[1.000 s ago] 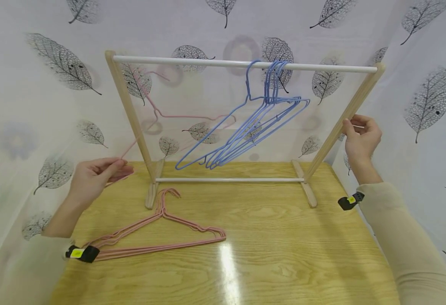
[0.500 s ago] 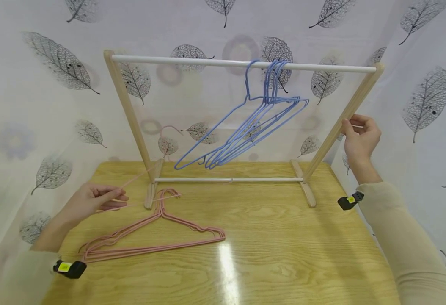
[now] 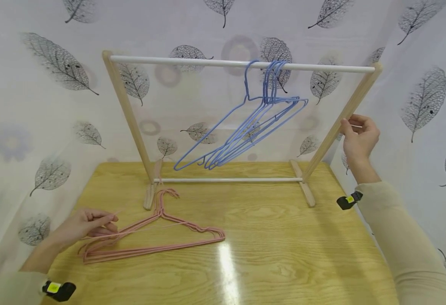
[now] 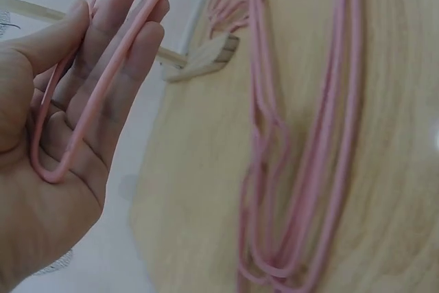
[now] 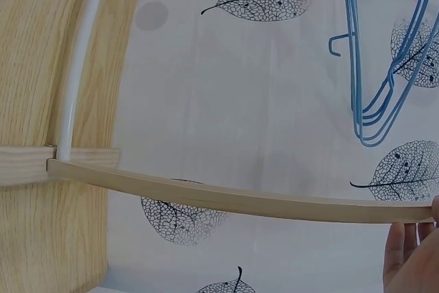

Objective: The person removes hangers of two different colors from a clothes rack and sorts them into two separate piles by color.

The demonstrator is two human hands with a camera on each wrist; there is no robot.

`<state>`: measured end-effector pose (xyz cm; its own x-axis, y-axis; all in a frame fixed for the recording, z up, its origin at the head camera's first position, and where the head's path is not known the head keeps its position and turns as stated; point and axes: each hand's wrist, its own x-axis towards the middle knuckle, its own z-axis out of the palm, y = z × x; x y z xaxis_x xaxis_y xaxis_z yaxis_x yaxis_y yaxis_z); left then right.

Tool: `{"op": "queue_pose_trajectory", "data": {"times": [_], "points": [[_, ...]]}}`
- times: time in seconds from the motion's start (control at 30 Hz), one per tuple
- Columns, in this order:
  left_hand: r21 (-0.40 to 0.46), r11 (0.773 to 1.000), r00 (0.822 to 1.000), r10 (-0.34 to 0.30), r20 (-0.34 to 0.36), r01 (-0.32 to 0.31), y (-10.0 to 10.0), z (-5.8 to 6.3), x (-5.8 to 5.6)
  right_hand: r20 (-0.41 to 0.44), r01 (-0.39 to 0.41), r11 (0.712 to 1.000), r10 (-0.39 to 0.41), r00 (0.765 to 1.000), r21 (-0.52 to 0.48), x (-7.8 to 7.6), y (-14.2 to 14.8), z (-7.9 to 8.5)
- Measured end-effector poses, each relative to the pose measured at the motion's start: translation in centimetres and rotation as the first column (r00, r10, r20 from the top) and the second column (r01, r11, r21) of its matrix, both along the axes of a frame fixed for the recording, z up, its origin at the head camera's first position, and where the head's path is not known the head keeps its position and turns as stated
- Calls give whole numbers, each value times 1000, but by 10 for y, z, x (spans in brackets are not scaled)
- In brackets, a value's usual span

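Note:
My left hand (image 3: 89,226) pinches a thin pink clothes hanger (image 4: 103,81) near one bent end; in the left wrist view that end lies across the palm, under the thumb. In the head view this held hanger overlaps a stack of pink hangers (image 3: 162,209) lying on the table. My right hand (image 3: 360,137) grips the right wooden post (image 3: 354,103) of a clothes rack, thumb in front. Several blue hangers (image 3: 270,91) hang bunched from the white top rail (image 3: 192,62), right of its middle. Only the right hand's fingertips and part of the palm show in the right wrist view.
A white lower rail (image 3: 227,180) joins the rack's wooden feet (image 3: 308,195) on the wood-grain table (image 3: 276,254). Leaf-printed white cloth (image 3: 207,25) stands behind and at both sides. A small black device sits on each wrist.
My left hand has come down and toward the left with the pink hanger, from beside the rack's left post to low over the stack. The right hand stays on its post.

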<state>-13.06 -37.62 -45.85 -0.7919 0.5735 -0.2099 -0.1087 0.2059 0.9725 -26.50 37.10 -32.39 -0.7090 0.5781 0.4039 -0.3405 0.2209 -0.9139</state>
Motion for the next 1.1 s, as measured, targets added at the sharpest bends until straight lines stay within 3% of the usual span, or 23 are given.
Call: {"op": "queue_pose_trajectory", "data": {"times": [0.27, 0.5, 0.63, 0.77, 0.9, 1.0, 1.1], "points": [[32, 999, 993, -45, 108, 42, -3, -29, 7, 1, 7, 1000, -7, 1000, 12, -1, 1, 0], [66, 997, 985, -54, 161, 44, -10, -41, 8, 14, 18, 999, -18, 1000, 36, 1, 0, 0], [56, 998, 982, -25, 186, 14, -14, -47, 6, 8, 12, 1000, -13, 1000, 24, 1, 1, 0], [-41, 999, 984, 43, 171, -36, -18, -49, 5, 17, 22, 999, -23, 1000, 46, 2, 1, 0], [-155, 979, 987, 146, 73, -134, -18, -46, 7, 37, 34, 996, -37, 999, 78, 2, 1, 0], [-149, 963, 975, 223, -19, -223, -18, -40, 7, 40, 31, 997, -34, 999, 77, 2, 2, 0], [-77, 961, 962, 260, -77, -266, -14, -32, 5, 39, 28, 997, -31, 999, 74, 1, 2, -1]]}}
